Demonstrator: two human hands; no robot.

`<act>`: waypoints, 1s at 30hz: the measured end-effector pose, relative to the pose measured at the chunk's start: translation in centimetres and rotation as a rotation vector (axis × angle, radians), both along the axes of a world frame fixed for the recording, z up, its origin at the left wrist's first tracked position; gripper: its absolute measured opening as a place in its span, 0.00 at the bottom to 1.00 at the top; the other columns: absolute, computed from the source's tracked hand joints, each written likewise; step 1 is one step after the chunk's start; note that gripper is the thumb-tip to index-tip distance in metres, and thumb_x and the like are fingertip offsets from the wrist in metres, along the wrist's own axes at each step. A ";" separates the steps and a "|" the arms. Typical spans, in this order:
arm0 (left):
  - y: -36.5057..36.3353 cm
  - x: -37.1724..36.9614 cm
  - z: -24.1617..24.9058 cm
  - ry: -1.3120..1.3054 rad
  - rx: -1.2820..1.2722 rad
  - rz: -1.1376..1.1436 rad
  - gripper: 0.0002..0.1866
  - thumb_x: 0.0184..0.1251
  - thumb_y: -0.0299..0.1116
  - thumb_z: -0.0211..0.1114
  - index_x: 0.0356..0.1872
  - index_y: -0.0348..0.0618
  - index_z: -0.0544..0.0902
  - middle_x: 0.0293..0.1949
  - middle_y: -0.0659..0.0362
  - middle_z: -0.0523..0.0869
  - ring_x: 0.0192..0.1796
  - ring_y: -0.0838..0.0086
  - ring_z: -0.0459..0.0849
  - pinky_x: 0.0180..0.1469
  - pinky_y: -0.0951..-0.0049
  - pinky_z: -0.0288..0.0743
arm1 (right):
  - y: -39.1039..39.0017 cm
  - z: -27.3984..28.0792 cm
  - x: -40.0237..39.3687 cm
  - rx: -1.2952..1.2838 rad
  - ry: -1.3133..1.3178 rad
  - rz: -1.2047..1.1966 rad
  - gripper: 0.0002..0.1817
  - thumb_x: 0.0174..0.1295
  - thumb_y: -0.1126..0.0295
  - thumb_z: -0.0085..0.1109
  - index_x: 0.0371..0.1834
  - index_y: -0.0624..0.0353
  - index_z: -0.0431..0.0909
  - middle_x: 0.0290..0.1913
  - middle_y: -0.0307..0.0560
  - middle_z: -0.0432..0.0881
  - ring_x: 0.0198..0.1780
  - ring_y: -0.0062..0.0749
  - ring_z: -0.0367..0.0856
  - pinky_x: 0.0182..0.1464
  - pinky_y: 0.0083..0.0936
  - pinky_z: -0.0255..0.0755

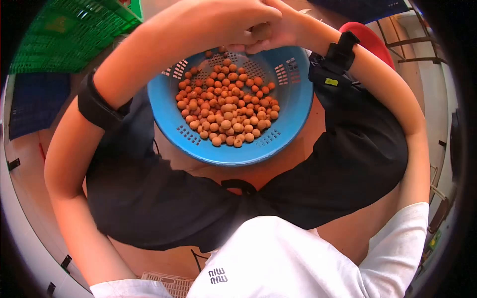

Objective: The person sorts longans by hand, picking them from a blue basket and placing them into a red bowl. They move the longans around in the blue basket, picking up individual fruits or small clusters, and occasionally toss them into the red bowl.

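Both of my hands meet at the top of the view, above the far rim of a blue plastic basin (226, 160) with slotted sides. My left hand (251, 20) is closed, its fingers bent against the other hand. Beside it, my right hand (284, 31) is closed too, with its fingertips curled underneath. A brown round fruit, apparently a longan (261, 32), shows between the two hands, partly hidden by fingers. Below them, many loose brown longans (226, 107) lie heaped in the basin.
My crossed legs in black trousers (164, 203) surround the basin's near side. A green plastic crate (74, 37) stands at upper left, with dark blue material (39, 102) below it. A red basin (370, 42) sits behind my right wrist. Metal rack bars (417, 39) are at upper right.
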State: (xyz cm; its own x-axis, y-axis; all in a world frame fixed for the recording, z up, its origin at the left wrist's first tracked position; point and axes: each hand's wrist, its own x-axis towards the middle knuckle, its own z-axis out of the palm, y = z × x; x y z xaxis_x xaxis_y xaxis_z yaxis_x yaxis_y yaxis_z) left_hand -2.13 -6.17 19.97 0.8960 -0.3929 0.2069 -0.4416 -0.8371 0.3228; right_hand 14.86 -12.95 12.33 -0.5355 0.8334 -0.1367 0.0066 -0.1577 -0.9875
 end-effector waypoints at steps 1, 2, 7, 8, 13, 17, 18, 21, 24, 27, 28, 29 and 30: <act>0.3 0.2 -2.6 -0.167 0.181 0.017 0.08 0.49 0.21 0.58 0.32 0.36 0.72 0.39 0.54 0.72 0.46 0.66 0.76 0.47 0.73 0.72 | 0.3 0.7 -0.3 -0.377 0.336 0.007 0.17 0.62 0.56 0.51 0.42 0.59 0.72 0.32 0.48 0.77 0.31 0.35 0.78 0.29 0.31 0.71; 0.3 0.0 -3.3 -0.217 0.145 0.049 0.09 0.50 0.22 0.58 0.34 0.36 0.72 0.40 0.53 0.71 0.46 0.64 0.76 0.47 0.72 0.72 | 0.2 0.8 -0.4 -0.753 0.680 0.010 0.18 0.63 0.53 0.47 0.40 0.58 0.73 0.30 0.46 0.77 0.30 0.34 0.77 0.26 0.30 0.70; -0.9 -0.6 -4.0 -0.176 -0.173 0.255 0.17 0.50 0.25 0.64 0.41 0.40 0.71 0.40 0.49 0.70 0.45 0.56 0.74 0.47 0.66 0.71 | -0.3 0.5 -1.5 -0.725 0.618 -0.093 0.18 0.66 0.51 0.40 0.37 0.54 0.71 0.26 0.40 0.74 0.32 0.33 0.75 0.22 0.20 0.61; -0.7 -0.9 -4.0 -0.151 -0.106 0.311 0.18 0.49 0.26 0.66 0.42 0.41 0.71 0.40 0.49 0.70 0.45 0.55 0.74 0.46 0.66 0.71 | -0.2 0.2 -1.4 -0.674 0.583 -0.071 0.18 0.65 0.51 0.40 0.38 0.54 0.71 0.27 0.40 0.75 0.32 0.32 0.75 0.22 0.20 0.61; -0.7 -1.4 -4.1 -0.362 -0.185 0.490 0.16 0.54 0.29 0.63 0.42 0.38 0.71 0.39 0.48 0.71 0.44 0.59 0.74 0.45 0.67 0.70 | -0.2 1.6 -2.8 -0.692 0.364 -0.309 0.16 0.64 0.54 0.45 0.40 0.54 0.72 0.31 0.41 0.77 0.29 0.28 0.74 0.20 0.17 0.60; 1.2 -0.5 -4.0 -0.285 -0.625 0.800 0.15 0.64 0.38 0.56 0.42 0.35 0.70 0.37 0.49 0.74 0.42 0.65 0.74 0.44 0.69 0.69 | 0.7 0.1 -1.6 -0.675 0.364 -0.174 0.14 0.63 0.61 0.49 0.46 0.57 0.74 0.36 0.43 0.78 0.28 0.22 0.73 0.20 0.11 0.58; 2.5 -0.5 -4.4 -0.247 -0.686 0.848 0.15 0.64 0.38 0.55 0.42 0.36 0.71 0.36 0.51 0.75 0.40 0.68 0.74 0.41 0.71 0.69 | 0.8 0.2 -0.7 -0.671 0.358 -0.175 0.15 0.63 0.61 0.49 0.47 0.57 0.74 0.36 0.43 0.78 0.29 0.22 0.74 0.21 0.12 0.61; 6.5 -0.8 -7.9 -0.074 -0.790 0.934 0.13 0.63 0.39 0.54 0.41 0.40 0.75 0.33 0.57 0.77 0.33 0.74 0.74 0.32 0.76 0.67 | 0.5 0.3 3.9 -0.524 0.186 -0.302 0.16 0.63 0.62 0.49 0.49 0.57 0.73 0.39 0.44 0.79 0.34 0.23 0.77 0.27 0.15 0.69; 11.6 0.0 -15.0 0.215 -0.755 0.934 0.13 0.63 0.40 0.53 0.40 0.44 0.79 0.29 0.63 0.78 0.25 0.81 0.74 0.23 0.82 0.66 | -3.6 4.3 7.8 -0.394 0.125 -0.822 0.17 0.62 0.63 0.48 0.48 0.61 0.75 0.40 0.48 0.81 0.37 0.29 0.81 0.33 0.22 0.77; 7.8 -0.3 -13.1 0.390 -0.665 0.878 0.14 0.57 0.39 0.52 0.37 0.44 0.81 0.31 0.62 0.82 0.26 0.77 0.78 0.27 0.76 0.71 | -9.6 3.0 19.0 -0.164 -0.511 -0.641 0.24 0.53 0.52 0.60 0.47 0.58 0.76 0.37 0.45 0.78 0.38 0.26 0.78 0.34 0.23 0.76; 7.2 -0.2 -12.6 0.448 -0.663 0.904 0.14 0.56 0.38 0.52 0.36 0.42 0.81 0.33 0.59 0.83 0.26 0.75 0.79 0.29 0.73 0.74 | -11.5 2.8 22.8 -0.406 -0.616 -0.625 0.20 0.51 0.56 0.61 0.43 0.58 0.78 0.37 0.43 0.78 0.36 0.27 0.79 0.32 0.24 0.75; 6.8 -0.2 -12.7 0.466 -0.656 0.870 0.14 0.56 0.38 0.52 0.36 0.42 0.81 0.31 0.59 0.83 0.26 0.74 0.79 0.29 0.73 0.74 | -13.5 2.7 26.6 -0.650 -0.717 -0.584 0.17 0.50 0.60 0.63 0.39 0.58 0.79 0.37 0.42 0.79 0.35 0.27 0.79 0.30 0.25 0.74; 6.5 -0.2 -13.2 0.484 -0.650 0.838 0.14 0.57 0.38 0.52 0.36 0.42 0.81 0.30 0.58 0.83 0.26 0.74 0.80 0.29 0.73 0.75 | -15.1 2.4 28.8 -0.848 -0.927 -0.533 0.13 0.50 0.64 0.61 0.36 0.58 0.80 0.37 0.41 0.79 0.34 0.28 0.79 0.30 0.26 0.73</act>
State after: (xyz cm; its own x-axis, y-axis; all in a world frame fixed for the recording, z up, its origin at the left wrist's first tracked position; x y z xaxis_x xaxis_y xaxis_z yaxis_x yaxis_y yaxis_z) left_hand -2.29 0.28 6.77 0.8651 0.4139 -0.2834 0.4585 -0.4233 0.7814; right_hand 43.62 -28.02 14.73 0.3887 0.3891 -0.8352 0.3556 -0.8996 -0.2536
